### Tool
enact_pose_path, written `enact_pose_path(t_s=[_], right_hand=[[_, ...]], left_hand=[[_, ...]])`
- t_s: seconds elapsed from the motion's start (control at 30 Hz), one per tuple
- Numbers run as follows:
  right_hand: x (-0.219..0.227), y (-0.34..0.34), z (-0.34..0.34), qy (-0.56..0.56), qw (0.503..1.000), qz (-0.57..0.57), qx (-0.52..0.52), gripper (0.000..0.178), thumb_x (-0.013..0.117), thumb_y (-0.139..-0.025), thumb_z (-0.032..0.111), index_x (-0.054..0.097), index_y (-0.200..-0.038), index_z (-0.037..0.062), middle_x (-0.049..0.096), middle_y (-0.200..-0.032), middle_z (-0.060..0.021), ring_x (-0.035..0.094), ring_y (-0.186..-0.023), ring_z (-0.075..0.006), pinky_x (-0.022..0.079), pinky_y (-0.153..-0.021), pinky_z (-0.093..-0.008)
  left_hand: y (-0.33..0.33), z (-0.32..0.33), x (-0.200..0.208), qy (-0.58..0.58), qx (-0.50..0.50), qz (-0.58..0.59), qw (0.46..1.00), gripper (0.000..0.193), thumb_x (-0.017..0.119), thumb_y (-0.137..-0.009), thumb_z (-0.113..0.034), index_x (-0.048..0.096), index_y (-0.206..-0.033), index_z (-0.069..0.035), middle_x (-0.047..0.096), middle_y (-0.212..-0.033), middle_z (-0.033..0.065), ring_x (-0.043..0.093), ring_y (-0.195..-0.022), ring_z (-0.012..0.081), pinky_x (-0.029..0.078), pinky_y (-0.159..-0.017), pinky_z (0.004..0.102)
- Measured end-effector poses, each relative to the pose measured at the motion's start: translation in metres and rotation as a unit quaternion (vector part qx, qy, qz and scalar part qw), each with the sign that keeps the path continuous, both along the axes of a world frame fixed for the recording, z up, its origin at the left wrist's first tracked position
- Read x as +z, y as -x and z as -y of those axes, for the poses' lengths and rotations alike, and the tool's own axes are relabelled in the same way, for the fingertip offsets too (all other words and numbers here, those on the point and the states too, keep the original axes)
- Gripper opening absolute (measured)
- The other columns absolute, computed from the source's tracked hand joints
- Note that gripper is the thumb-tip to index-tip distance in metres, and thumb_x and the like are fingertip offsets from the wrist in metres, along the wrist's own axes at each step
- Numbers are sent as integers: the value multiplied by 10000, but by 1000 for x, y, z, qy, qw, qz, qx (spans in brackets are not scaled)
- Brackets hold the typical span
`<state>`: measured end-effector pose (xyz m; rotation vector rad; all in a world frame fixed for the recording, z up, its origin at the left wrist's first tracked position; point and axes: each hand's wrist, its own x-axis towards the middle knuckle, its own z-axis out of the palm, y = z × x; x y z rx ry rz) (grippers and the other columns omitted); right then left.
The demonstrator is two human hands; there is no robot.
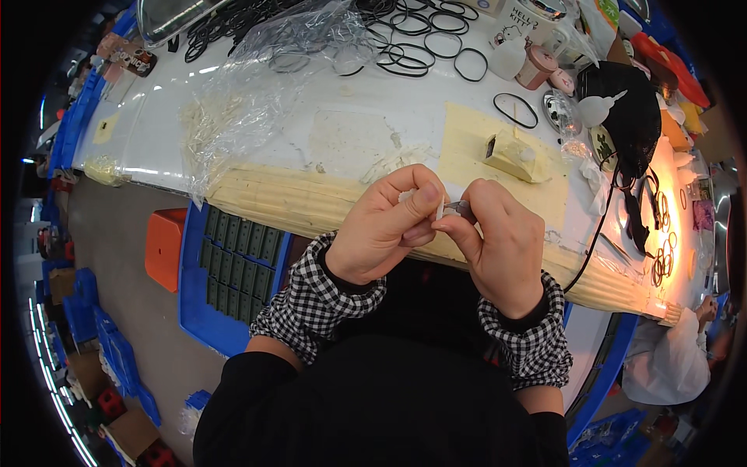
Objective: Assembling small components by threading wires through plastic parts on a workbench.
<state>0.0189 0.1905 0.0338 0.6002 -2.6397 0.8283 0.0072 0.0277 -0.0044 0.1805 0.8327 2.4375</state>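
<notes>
Both hands meet just above the table's near edge. My left hand (395, 223) is closed, its thumb and fingers pinching a small thin white piece (440, 208), mostly covered by the fingertips; its kind does not show. Beside it, my right hand (504, 243) is closed around a small dark grey, metallic-looking piece (464, 208) between thumb and forefinger. That piece touches or nearly touches the white one; I cannot tell which. Behind the hands, a pile of thin pale strips (397, 162) lies on the white table (342, 101).
A yellow-wrapped block (517, 158) stands beyond my right hand. Black rubber rings (408, 58) and a see-through plastic bag (272, 86) lie further back. A black cable (597, 241) hangs at right, near a bright glow. Below left are a blue crate (189, 300) and an orange stool (163, 249).
</notes>
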Motion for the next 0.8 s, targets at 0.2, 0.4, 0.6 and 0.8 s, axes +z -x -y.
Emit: enact_pose_path(t_s=[0.2, 0.4, 0.6, 0.8], right_hand=[[0, 0, 0, -4, 1000, -7, 3, 346, 662, -789, 393, 509, -732, 88, 484, -623, -38, 523, -529, -219, 410, -450, -323], [1, 0, 1, -17, 1000, -11, 0, 341, 667, -781, 393, 518, -721, 92, 473, -611, -32, 518, -519, -208, 409, -444, -316], [0, 1, 1, -20, 1000, -9, -1, 339, 670, -777, 395, 524, -716, 95, 468, -607, -28, 515, -515, -200, 407, -442, -313], [0, 1, 2, -17, 1000, -11, 0, 343, 666, -777, 404, 524, -718, 97, 466, -608, -29, 518, -518, -201, 407, -443, -315]], left_hand=[[0, 0, -1, 4, 4, -9, 1000, 162, 494, -977, -204, 515, -898, -64, 499, -774, -12, 327, -548, 22, 273, -498, 167], [1, 1, -2, -7, -21, -13, 1000, 212, 485, -978, -253, 502, -891, -60, 462, -818, -8, 315, -548, 11, 252, -476, 152], [1, 1, -5, -13, -27, -1, 1000, 217, 480, -980, -257, 500, -889, -61, 466, -824, -6, 315, -546, 11, 247, -471, 150], [2, 1, -4, -16, -24, 14, 999, 202, 481, -980, -244, 506, -891, -64, 488, -808, -8, 319, -543, 12, 254, -476, 152]])
